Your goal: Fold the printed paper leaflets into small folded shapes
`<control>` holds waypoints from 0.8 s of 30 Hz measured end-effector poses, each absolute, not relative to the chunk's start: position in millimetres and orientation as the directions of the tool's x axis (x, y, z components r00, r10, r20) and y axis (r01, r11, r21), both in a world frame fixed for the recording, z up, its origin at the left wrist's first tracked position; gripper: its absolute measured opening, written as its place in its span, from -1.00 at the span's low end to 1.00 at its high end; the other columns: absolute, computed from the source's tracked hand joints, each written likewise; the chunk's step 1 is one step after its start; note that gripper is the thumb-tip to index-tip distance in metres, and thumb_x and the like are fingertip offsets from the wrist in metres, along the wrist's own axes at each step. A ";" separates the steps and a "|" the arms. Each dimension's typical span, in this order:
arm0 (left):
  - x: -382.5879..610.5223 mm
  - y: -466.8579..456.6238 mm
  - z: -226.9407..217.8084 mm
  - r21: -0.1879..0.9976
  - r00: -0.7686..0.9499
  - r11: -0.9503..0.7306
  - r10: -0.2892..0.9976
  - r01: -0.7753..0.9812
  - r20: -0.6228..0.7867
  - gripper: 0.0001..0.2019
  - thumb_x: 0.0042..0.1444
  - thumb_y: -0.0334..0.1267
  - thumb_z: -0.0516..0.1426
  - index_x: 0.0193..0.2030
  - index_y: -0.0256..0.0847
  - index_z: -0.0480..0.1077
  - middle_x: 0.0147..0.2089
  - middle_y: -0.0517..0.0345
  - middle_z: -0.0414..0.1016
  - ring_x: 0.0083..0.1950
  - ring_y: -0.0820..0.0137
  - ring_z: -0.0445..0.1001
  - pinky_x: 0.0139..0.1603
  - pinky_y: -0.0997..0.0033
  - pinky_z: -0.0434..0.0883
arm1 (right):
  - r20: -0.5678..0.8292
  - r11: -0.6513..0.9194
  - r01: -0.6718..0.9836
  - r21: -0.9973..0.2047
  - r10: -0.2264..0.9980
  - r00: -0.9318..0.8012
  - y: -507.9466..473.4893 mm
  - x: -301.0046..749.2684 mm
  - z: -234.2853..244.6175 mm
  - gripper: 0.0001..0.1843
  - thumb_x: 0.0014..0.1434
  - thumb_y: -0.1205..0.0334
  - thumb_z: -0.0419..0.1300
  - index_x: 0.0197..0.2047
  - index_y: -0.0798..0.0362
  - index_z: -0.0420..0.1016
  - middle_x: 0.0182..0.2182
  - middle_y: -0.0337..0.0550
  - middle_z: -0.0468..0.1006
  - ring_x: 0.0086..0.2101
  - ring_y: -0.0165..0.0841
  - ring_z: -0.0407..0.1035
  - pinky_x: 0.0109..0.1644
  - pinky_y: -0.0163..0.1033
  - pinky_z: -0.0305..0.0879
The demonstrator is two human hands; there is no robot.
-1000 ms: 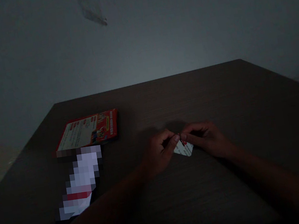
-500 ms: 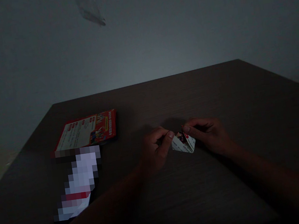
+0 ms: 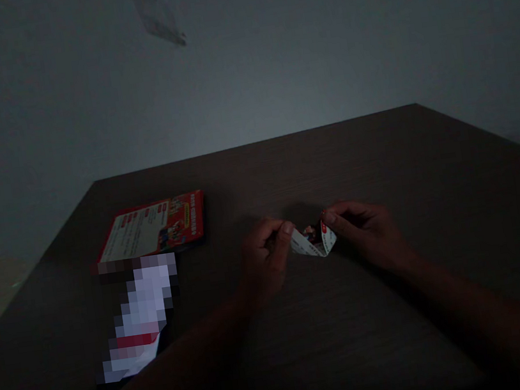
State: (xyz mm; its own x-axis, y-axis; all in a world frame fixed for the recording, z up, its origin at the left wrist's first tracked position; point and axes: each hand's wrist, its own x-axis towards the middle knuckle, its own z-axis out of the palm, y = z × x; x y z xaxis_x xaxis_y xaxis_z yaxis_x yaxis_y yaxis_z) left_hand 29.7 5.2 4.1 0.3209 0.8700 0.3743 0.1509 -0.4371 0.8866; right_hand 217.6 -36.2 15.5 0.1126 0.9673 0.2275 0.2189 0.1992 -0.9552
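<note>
Between my two hands is a small piece of folded printed paper [image 3: 310, 245], white outside with a dark red, pictured inner face. My left hand [image 3: 268, 252] pinches its left corner between thumb and fingers. On the other side, my right hand [image 3: 364, 229] grips the right corner in the same way, thumb on top. The paper's middle sags into a pointed fold toward me, and its inside shows between the raised corners. Dim light hides the fingers beneath the paper.
A red and white printed booklet or box [image 3: 158, 225] lies at the left of the dark wooden table [image 3: 313, 161]. Nearer me is a long lit device, perhaps a phone [image 3: 141, 315], its face pixelated. A clear plastic bag [image 3: 157, 12] hangs on the grey wall.
My hands have drawn slightly apart, pulling the paper's corners wider. Its fold has opened more, and its lower point has risen a little and shifted left.
</note>
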 end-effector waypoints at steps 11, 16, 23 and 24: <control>31.0 7.5 4.7 0.935 0.192 -0.343 0.927 0.088 0.322 -0.74 0.22 -0.12 0.05 -0.40 -0.22 0.37 -0.53 0.28 0.24 -0.51 0.51 0.23 -0.45 0.48 0.19 | 0.209 0.174 0.184 -0.968 0.958 0.196 -35.7 221.7 13.3 -0.82 0.09 0.08 0.27 -0.37 0.02 0.54 -0.43 -0.18 0.56 -0.40 -0.37 0.39 -0.32 -0.28 0.29; 31.6 7.3 5.2 0.953 0.175 -0.294 0.944 0.066 0.279 -0.74 0.23 -0.11 0.04 -0.40 -0.21 0.32 -0.58 0.31 0.20 -0.53 0.52 0.21 -0.46 0.50 0.18 | 0.200 0.159 0.185 -0.970 0.951 0.235 -37.0 223.7 14.9 -0.81 0.07 0.06 0.27 -0.38 0.01 0.53 -0.47 -0.21 0.53 -0.45 -0.39 0.37 -0.39 -0.30 0.27; 30.4 8.5 2.6 0.965 0.143 -0.262 0.956 0.016 0.257 -0.74 0.24 -0.09 0.01 -0.39 -0.19 0.26 -0.58 0.33 0.20 -0.53 0.52 0.19 -0.48 0.52 0.16 | 0.194 0.141 0.187 -0.972 0.931 0.308 -35.7 226.2 16.7 -0.79 0.02 0.06 0.31 -0.42 0.03 0.52 -0.49 -0.20 0.53 -0.48 -0.40 0.36 -0.41 -0.29 0.28; 30.6 8.9 2.0 0.965 0.139 -0.262 0.956 0.001 0.260 -0.75 0.24 -0.10 0.01 -0.39 -0.19 0.25 -0.58 0.33 0.19 -0.53 0.52 0.18 -0.48 0.52 0.16 | 0.198 0.144 0.187 -0.972 0.928 0.316 -35.4 227.0 17.0 -0.79 0.00 0.06 0.32 -0.42 0.03 0.52 -0.50 -0.20 0.53 -0.49 -0.40 0.36 -0.41 -0.29 0.29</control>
